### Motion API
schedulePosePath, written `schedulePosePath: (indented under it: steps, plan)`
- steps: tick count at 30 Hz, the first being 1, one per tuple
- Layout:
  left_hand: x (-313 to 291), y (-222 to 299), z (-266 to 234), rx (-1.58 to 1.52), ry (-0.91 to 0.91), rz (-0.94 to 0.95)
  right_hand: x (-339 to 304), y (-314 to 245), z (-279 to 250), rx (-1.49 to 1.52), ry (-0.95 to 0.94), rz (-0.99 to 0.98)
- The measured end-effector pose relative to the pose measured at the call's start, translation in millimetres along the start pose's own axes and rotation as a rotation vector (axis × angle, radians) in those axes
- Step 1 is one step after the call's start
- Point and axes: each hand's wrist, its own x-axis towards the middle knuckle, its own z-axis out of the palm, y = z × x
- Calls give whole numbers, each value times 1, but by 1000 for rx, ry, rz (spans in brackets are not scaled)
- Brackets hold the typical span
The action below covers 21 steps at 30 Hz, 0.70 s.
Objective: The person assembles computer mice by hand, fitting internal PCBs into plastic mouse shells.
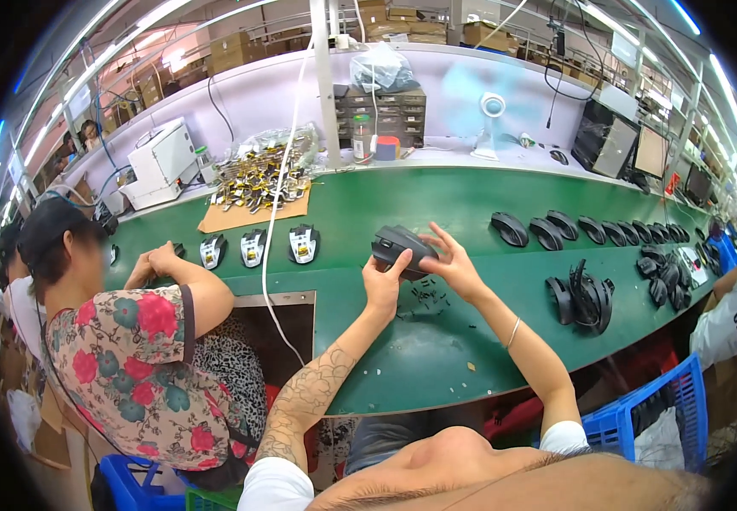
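A black computer mouse [403, 249] is held above the green bench, wheel end toward the upper left. My left hand [383, 283] is closed round its left side, thumb on top. At the mouse's right edge is my right hand [456, 266], fingers apart and stretched out, some of them at the shell. Small dark screws or bits [430, 298] lie scattered on the bench below. To the left stand several open mouse bases with circuit boards, such as the near one [304, 244]. A row of black mice [509, 229] runs along the right.
A co-worker in a flowered shirt [134, 362] sits at my left, hands at the bench. Small parts [259, 180] are heaped on cardboard. A white cable [276, 196] hangs down before the bench. Black shells [588, 300] lie right. A fan [491, 119] stands behind; a blue crate [689, 400] sits lower right.
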Motion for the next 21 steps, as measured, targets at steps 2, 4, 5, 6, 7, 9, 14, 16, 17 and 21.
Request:
schedulePosePath:
  steps: [2, 4, 5, 6, 7, 9, 14, 16, 17, 21]
  plan:
    - [2, -13, 5, 74, -15, 65, 2, 28, -32, 683, -69, 334]
    - [1, -16, 0, 113, -22, 54, -3, 36, -29, 617, -24, 329]
    - [2, -18, -2, 170, -15, 92, -3, 39, -28, 597, -35, 348]
    - [0, -20, 2, 224, -10, 126, -6, 42, -31, 576, -41, 370]
    - [-3, -23, 5, 238, -20, 120, -8, 45, -33, 589, -30, 364]
    - [-10, -27, 11, 274, -58, 238, -11, 49, -37, 523, 4, 333]
    - [-7, -29, 17, 316, -57, 218, -12, 52, -47, 527, 43, 325]
    - [-4, -27, 14, 313, -28, 232, -8, 51, -43, 477, 46, 355]
    - [-5, -28, 12, 309, -38, 224, -9, 51, -40, 473, 25, 359]
    - [-2, -25, -3, 393, 12, 199, -9, 54, -30, 355, 102, 398]
